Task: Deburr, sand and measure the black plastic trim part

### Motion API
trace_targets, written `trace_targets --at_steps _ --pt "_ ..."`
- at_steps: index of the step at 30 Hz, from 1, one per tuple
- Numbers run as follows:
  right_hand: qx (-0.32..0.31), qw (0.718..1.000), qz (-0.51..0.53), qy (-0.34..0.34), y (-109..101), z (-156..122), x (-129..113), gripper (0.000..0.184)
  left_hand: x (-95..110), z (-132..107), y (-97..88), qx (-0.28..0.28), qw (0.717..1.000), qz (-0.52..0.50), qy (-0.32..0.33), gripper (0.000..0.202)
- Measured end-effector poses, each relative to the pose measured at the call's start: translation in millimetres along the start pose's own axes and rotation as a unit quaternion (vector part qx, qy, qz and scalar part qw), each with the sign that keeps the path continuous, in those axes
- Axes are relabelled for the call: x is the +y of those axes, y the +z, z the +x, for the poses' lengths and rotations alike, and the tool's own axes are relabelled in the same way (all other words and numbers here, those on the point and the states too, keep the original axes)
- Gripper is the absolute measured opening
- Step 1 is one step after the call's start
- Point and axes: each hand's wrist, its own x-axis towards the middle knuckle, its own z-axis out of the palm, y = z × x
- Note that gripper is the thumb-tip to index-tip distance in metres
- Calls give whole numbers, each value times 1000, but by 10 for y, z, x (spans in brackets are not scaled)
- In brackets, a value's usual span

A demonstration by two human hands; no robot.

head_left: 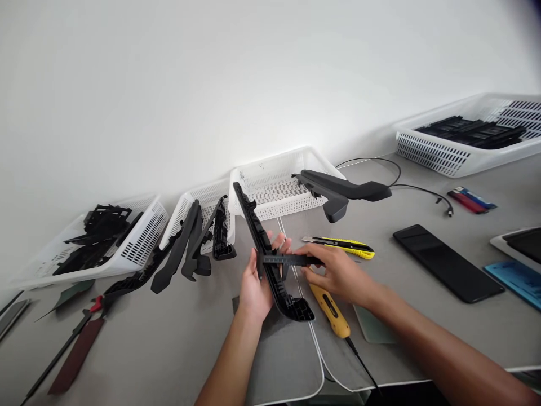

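My left hand [256, 293] holds a long black plastic trim piece [253, 223] from below, its ribbed underside facing up. The piece slants from the upper left to a curved foot near me. My right hand [342, 273] grips a black caliper [289, 260], which lies across the middle of the trim piece. The caliper's jaws point down, one on each side of the piece; whether they touch it I cannot tell. Just beyond my right hand is a yellow utility knife [353, 248] with its blade out. A yellow corded hand tool [333, 316] lies partly beneath that hand.
Two trim pieces [350, 189] overhang the middle white basket [274, 211]; several more lean on the basket to its left [181, 208]. Black parts fill baskets at far left [139, 242] and far right [435, 155]. A phone [448, 262], a cable [422, 189] and red-handled cutters [96, 304] lie around.
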Motion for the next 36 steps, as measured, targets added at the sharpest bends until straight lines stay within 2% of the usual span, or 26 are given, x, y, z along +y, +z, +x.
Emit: trace_targets --at_steps 4,8,10,14,16,21,25,30,36 --pt "94 995 -16 27 -4 20 84 24 -120 -16 -10 -4 999 3 -36 45" --pt "127 991 -32 19 -25 20 116 21 -170 1 -22 -1 1000 6 -29 41" --pt "142 989 -47 -9 -36 11 113 22 -145 4 -25 -12 1000 8 -20 42" --pt "114 982 -81 -127 -29 -11 71 26 -50 -12 -24 -44 999 14 -18 58" --pt "91 979 -96 -156 -2 -18 46 26 -18 -27 -18 -54 998 16 -8 68" --pt "76 977 -115 -162 61 -17 21 27 -17 -59 -2 -45 998 31 7 77" --pt "77 974 -116 -181 52 -6 24 29 -29 -82 -4 -45 998 34 -18 80" --pt "78 973 -115 -186 31 0 27 29 -19 -92 -13 -45 998 32 -31 81" --pt "70 972 -122 -190 31 -8 55 26 -11 -78 -17 -49 998 35 -13 79"
